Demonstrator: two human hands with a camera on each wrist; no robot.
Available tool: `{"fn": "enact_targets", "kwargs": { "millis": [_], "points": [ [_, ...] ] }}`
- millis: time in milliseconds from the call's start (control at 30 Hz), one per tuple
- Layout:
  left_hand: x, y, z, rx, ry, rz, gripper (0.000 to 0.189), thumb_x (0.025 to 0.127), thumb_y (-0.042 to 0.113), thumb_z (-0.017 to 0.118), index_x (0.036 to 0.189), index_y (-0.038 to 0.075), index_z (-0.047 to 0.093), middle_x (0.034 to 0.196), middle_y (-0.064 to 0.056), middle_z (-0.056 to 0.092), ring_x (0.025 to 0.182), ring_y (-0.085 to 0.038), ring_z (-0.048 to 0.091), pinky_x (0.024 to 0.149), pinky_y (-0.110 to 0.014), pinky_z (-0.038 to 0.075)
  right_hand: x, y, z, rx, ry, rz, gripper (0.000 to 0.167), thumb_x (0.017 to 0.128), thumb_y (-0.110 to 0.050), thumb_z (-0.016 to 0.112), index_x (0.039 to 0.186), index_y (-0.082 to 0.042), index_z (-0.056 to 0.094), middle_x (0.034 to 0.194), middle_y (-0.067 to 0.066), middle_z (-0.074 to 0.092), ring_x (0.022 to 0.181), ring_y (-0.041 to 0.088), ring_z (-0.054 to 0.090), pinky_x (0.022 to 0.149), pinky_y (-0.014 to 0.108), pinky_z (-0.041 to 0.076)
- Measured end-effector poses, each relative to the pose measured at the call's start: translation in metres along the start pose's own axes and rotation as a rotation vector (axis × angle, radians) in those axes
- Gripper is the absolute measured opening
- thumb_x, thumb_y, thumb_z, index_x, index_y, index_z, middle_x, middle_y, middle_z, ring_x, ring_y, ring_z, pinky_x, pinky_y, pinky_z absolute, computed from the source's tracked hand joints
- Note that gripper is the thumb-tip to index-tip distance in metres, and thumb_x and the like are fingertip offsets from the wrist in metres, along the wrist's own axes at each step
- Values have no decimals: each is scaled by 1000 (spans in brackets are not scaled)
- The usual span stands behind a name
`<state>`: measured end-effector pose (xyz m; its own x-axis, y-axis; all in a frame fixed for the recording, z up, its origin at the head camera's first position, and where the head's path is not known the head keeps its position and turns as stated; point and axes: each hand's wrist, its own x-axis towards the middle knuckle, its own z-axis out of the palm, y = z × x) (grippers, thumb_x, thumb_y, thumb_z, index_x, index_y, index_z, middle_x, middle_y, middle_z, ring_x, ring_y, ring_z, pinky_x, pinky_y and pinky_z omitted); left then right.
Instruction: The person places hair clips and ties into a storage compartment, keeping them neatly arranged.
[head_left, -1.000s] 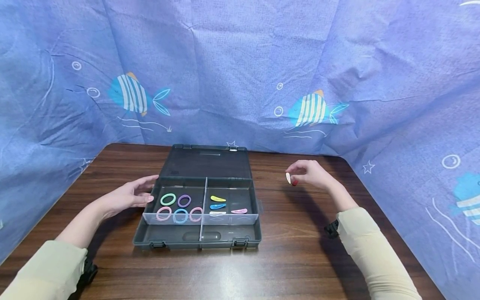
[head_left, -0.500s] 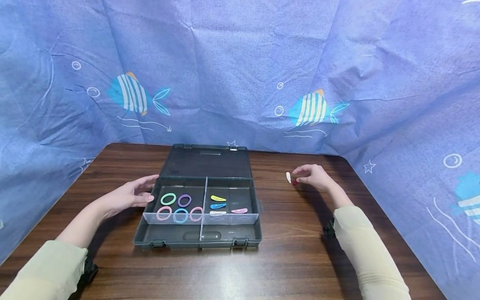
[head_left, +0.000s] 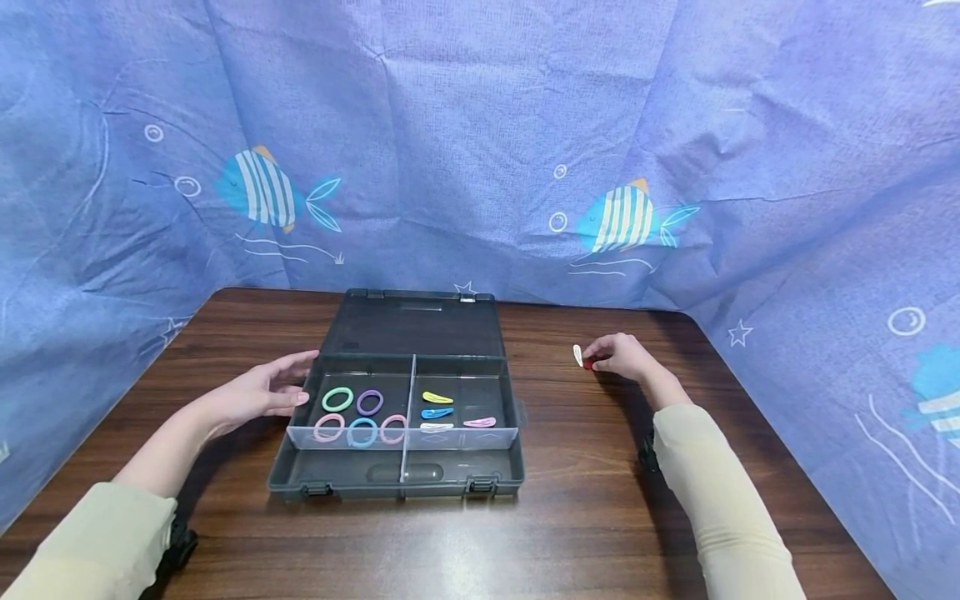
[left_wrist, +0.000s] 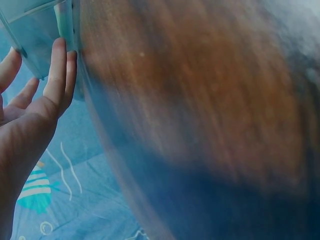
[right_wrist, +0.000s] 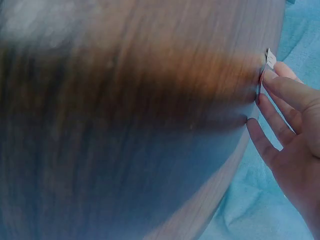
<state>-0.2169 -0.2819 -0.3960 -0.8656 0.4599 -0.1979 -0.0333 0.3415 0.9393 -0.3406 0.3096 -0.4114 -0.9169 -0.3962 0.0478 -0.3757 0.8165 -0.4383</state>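
My left hand [head_left: 255, 394] rests at the left wall of a dark grey storage box [head_left: 277, 475], fingers loosely spread; in the left wrist view its fingertips [left_wrist: 59, 45] meet the box side. At the right of the table my right hand [head_left: 626, 357] pinches a small red hair clip [head_left: 588, 364] between thumb and fingers, down at the tabletop. Much of that clip is hidden by the fingers. Just left of it lies a white hair clip [head_left: 577, 355], which also shows past the thumb in the right wrist view.
The box's lid [head_left: 420, 325] lies open toward the back. Several hair ties, including a green one [head_left: 337, 389], fill the back left compartment. A yellow clip [head_left: 437, 397], a blue clip [head_left: 437, 413], a white clip and a pink clip [head_left: 480, 422] lie at back right. A fish-print curtain [head_left: 480, 167] borders the table.
My right hand was over the white clip a second ago; it has drawn back to the right and lowered onto the red clip, fingers closing on it. The left hand stays still.
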Motion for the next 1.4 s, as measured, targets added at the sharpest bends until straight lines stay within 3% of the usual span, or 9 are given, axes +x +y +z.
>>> {"fn": "enact_targets", "kwargs": {
  "millis": [400, 733, 1400],
  "points": [
    [1, -1, -2, -30, -11, -2, 76, 95, 10, 56, 151, 4, 6, 147, -34, 19, 125, -43, 44, 88, -37, 52, 2, -3, 1, -11, -27, 32, 13, 78, -2, 70, 91, -4, 73, 83, 7, 72, 74, 10, 60, 72, 30, 46],
    [1, -1, -3, -41, -15, -10, 77, 94, 11, 57, 152, 6, 6, 148, -33, 19, 125, -42, 44, 89, -38, 52, 4, -4, 4, 22, -8, 31, 9, 75, 2, 72, 81, -3, 69, 71, 2, 65, 66, 9, 53, 65, 25, 43],
    [0, 0, -3, -13, 1, -39, 76, 95, 14, 57, 152, 7, 8, 148, -31, 22, 124, -39, 46, 89, -36, 51, -4, -7, 1, -29, -16, 21, 9, 76, 2, 71, 78, -6, 67, 71, 0, 66, 67, 7, 53, 69, 27, 41]
  ]
}}
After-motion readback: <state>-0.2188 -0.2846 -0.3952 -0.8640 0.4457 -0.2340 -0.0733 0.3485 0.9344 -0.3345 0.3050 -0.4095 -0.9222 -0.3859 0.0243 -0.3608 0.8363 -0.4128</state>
